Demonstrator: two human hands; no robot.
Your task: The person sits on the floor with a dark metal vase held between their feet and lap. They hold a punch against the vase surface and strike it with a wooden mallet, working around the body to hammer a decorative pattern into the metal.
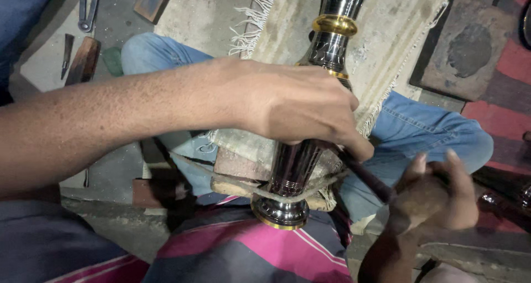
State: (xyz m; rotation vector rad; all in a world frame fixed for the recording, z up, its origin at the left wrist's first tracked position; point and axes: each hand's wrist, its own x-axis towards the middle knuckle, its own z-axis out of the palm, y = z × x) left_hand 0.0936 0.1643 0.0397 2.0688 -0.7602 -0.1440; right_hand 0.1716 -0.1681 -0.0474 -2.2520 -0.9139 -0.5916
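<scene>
Now, left hand [298,103] clamping round the dark brass-banded vase [330,37], right hand [434,194] gripping a dark tool [362,172] against it, near right.

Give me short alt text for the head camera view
A person's left hand grips a shiny dark metal vase with gold bands, laid over a fringed cloth on their lap, while the right hand holds a dark tool against it.

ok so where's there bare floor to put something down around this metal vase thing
Bare grey floor lies upper left, between the scissors, the chisel and the knee. A smaller strip sits lower left by the wooden block. The middle is crowded: the left hand grips the vase over the fringed cloth, and the right hand holds a dark tool.
</scene>
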